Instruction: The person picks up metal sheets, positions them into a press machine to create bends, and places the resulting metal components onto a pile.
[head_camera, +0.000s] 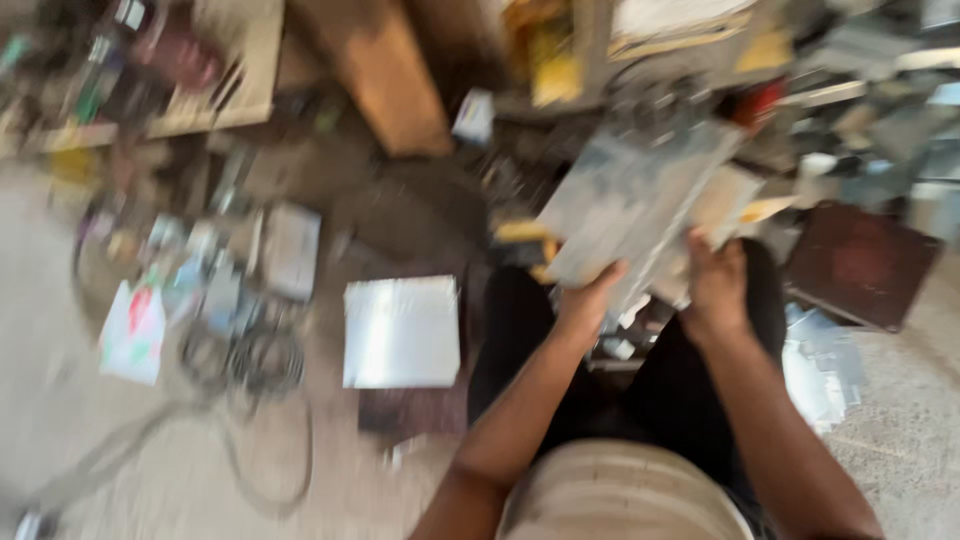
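A: Everything smears with motion blur, even the hands (650, 290).
B: Soft, even daylight, no hard shadows.
A: Pale glare on the sheet (402, 331) left of the fingers; its edges blur too.

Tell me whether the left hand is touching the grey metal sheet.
Touching. The head view, though blurred, shows the left hand gripping the lower edge of the grey metal sheet, fingers wrapped onto it; the right hand holds it too.

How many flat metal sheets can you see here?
2 clear ones: a grey metal sheet gripped by the left hand and right hand, and a shiny sheet on the floor. Blur may hide others.
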